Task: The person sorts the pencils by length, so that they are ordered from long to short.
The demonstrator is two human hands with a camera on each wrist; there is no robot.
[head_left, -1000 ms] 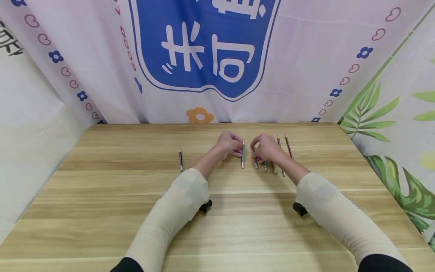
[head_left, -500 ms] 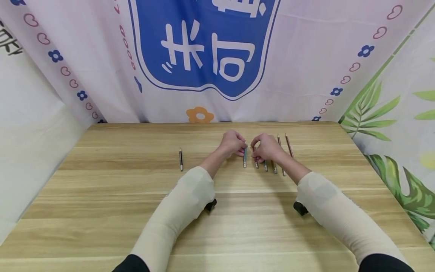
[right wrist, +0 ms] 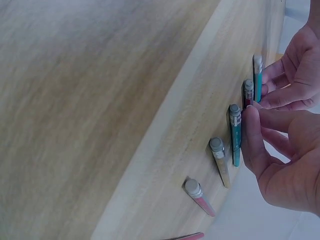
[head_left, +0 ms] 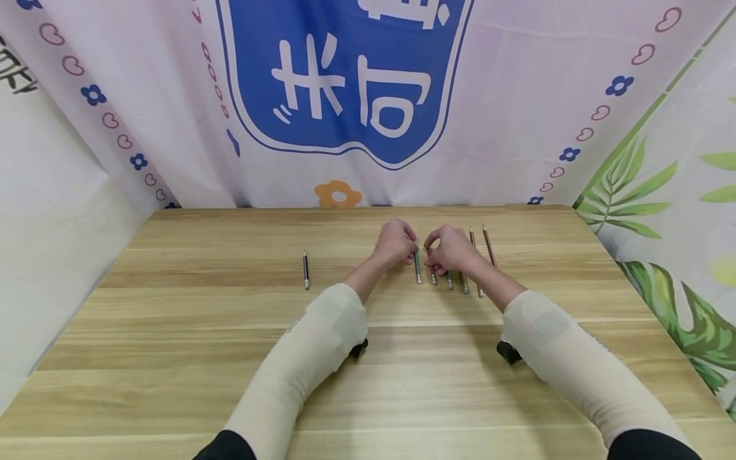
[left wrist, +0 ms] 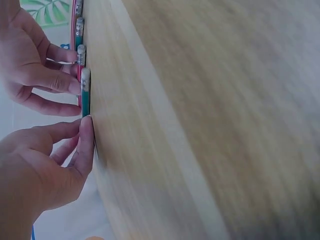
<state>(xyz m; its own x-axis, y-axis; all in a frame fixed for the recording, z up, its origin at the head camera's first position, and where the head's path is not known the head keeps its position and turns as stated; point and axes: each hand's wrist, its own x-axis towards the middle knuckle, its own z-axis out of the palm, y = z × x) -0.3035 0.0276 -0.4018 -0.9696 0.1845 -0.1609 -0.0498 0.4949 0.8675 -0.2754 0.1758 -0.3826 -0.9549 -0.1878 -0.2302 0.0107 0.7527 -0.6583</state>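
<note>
My left hand (head_left: pixel 395 243) pinches a teal pencil (head_left: pixel 418 269) between thumb and fingers near its far end. The pencil lies along the tabletop, its white eraser (left wrist: pixel 85 76) pointing toward me. Just to the right, my right hand (head_left: pixel 451 249) pinches a red pencil (head_left: pixel 434 276), whose far part is covered by the fingers. Beside that hand a second teal pencil (right wrist: pixel 236 142) and a tan pencil (right wrist: pixel 221 165) lie in the same row, partly hidden from the head view. Two red pencils (head_left: pixel 489 246) end the row on the right.
A dark pencil (head_left: pixel 306 269) lies apart on the left of the wooden table (head_left: pixel 172 358). A printed curtain (head_left: pixel 506 102) hangs right behind the table's far edge. Leaf-patterned cloth (head_left: pixel 684 211) borders the right side.
My left hand has slid the teal pencil a little to the right, closer to the red one, and its eraser end has turned slightly. The right hand has stayed in place.
</note>
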